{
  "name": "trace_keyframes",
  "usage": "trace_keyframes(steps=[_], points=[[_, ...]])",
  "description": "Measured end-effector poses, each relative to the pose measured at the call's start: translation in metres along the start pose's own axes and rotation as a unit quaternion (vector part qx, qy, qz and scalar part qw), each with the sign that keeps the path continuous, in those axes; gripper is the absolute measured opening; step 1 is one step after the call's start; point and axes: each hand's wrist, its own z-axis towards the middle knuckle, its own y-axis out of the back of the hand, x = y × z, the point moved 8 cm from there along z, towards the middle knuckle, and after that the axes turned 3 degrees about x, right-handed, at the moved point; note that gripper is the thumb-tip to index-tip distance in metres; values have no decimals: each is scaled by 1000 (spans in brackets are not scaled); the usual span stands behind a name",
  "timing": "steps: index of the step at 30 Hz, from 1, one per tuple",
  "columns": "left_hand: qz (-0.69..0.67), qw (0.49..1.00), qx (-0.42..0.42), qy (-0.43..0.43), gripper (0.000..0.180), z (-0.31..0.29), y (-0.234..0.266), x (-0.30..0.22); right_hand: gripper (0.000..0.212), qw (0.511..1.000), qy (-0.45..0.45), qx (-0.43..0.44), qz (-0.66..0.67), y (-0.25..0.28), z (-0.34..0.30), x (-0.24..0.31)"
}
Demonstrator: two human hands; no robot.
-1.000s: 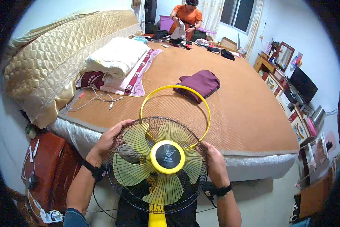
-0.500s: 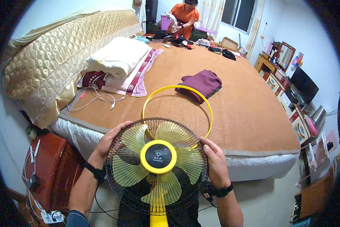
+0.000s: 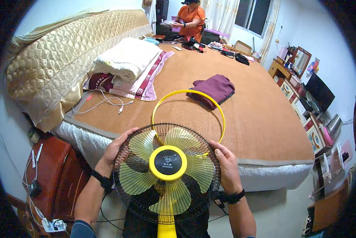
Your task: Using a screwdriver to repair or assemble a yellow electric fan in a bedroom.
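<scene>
In front of me stands an electric fan [image 3: 157, 208] with pale yellow-green blades, a yellow post and a yellow-rimmed dark centre cap. A black wire fan guard [image 3: 126, 200] covers the blades. My left hand [image 3: 113, 152] is closed on the guard's upper left rim. On the opposite side, my right hand [image 3: 228, 168] pinches the rim between thumb and fingers. Just beyond, a thin yellow ring [image 3: 224, 119] lies on the bed's near part, its lower portion hidden behind the guard. The fingertips behind the rim are partly hidden.
A brown mat covers the bed [image 3: 261, 119]. On it are folded purple cloth [image 3: 213, 89], a white quilt [image 3: 126, 57] and a white cable [image 3: 106, 104]. A reddish-brown cabinet [image 3: 63, 174] with a power strip [image 3: 53, 225] is at left. A person in orange [image 3: 193, 20] stands at the far side.
Both hands keep their hold on the guard, and the fan barely shifts in view. The far person has straightened up and moved a pale cloth to the left.
</scene>
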Motion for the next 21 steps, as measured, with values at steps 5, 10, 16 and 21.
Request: trace_keyframes(steps=[5, 10, 16, 21], points=[[36, 999, -10, -4, 47, 0, 3, 2, 37, 999, 1, 2, 33, 0, 5, -6], [15, 999, 9, 30, 49, -3, 1, 4, 35, 994, 0, -94, 48, 44, 18, -30], [12, 1000, -16, 17, 49, 0, 15, 8, 42, 953, -121, -82, -265, 70, 54, -43], [56, 998, 0, 10, 50, -3, 19, 6, 44, 800, -4, -74, -596, 73, 87, -45]])
